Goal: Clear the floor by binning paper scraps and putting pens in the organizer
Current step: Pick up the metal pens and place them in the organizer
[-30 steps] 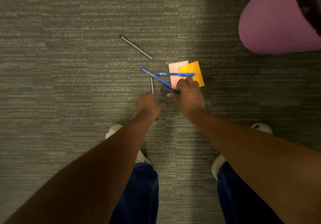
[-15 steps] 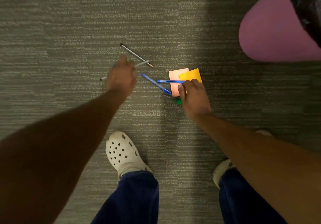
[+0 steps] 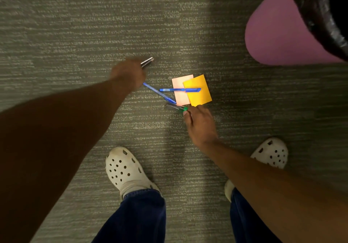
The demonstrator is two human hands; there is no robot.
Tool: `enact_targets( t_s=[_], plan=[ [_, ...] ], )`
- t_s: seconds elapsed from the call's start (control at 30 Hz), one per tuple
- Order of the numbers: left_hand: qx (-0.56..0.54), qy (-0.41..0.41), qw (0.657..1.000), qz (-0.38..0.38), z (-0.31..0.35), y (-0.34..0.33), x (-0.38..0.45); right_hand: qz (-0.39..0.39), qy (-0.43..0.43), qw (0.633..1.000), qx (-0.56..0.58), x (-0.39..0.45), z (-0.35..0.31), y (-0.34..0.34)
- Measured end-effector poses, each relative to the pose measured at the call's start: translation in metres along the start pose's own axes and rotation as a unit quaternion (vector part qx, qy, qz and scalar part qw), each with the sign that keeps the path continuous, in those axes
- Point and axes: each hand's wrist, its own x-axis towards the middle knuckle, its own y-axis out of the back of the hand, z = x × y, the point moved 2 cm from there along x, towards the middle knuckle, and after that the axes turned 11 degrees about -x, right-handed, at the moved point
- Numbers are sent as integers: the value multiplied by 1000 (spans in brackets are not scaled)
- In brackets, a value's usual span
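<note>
- The floor is short-pile grey-green carpet [image 3: 75,35] with fine ribbing running left to right.
- The left hand [image 3: 129,73], blurred, is curled into a fist around slim grey pens [image 3: 147,62]; only their silvery ends stick out on the far right side of the fist (how many, I cannot tell).
- The right hand [image 3: 200,125] reaches down with its fingertips pinching the green end of a clear-barrelled pen [image 3: 176,107] that lies on the carpet.
- A long blue pen [image 3: 160,93] lies on a slant, its far end under the left hand, its near end just beside the clear pen.
- A second blue pen [image 3: 180,90] lies level across two flat square paper scraps: a pale pink note [image 3: 179,95] and an orange note [image 3: 199,95] overlapping its right side.
- Far right stands a smooth purple rounded bin [image 3: 273,35] with a glossy black liner [image 3: 316,12] crinkled over its rim.
- Near the bottom, two off-white perforated foam clogs [image 3: 125,169] sit under dark blue denim trouser legs [image 3: 135,218].
</note>
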Motion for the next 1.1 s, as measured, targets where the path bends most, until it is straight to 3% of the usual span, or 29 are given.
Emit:
enact_targets(
  t_s=[0.07,0.1,0.17,0.3,0.37,0.4,0.47,0.53,0.67,0.8,0.87,0.97,1.1],
  plan=[
    [-208,63,976,-20,5,-5,-15,-1,-18,998,52,3,-3,6],
    [-322,88,942,-38,9,-8,-23,-14,-34,994,99,4,-7,10],
    [-519,145,841,-55,24,-4,-46,-64,-75,970,223,7,-18,24],
    [-758,177,616,-119,74,32,-105,-110,-125,863,478,10,-56,75],
    [-813,161,541,-141,105,63,-136,-113,-111,853,497,4,-74,116],
    [-827,152,523,-138,120,81,-150,-115,-108,854,496,-1,-82,140],
    [-838,130,517,-116,149,118,-177,-103,-107,848,509,-14,-91,187],
    [-833,95,533,-114,182,158,-205,-70,-104,852,507,-33,-96,242],
    [-768,-24,629,-122,256,241,-252,-10,-107,853,511,-70,-94,363],
    [-660,-179,720,-119,345,315,-281,125,-89,839,521,-85,-69,505],
    [-613,-223,745,-138,395,347,-294,184,-67,832,519,-89,-51,583],
    [-533,-297,780,-139,466,388,-320,258,-34,849,459,-108,-23,682],
    [-450,-387,790,-156,552,437,-371,276,-64,830,481,-153,21,773]
  ],
)
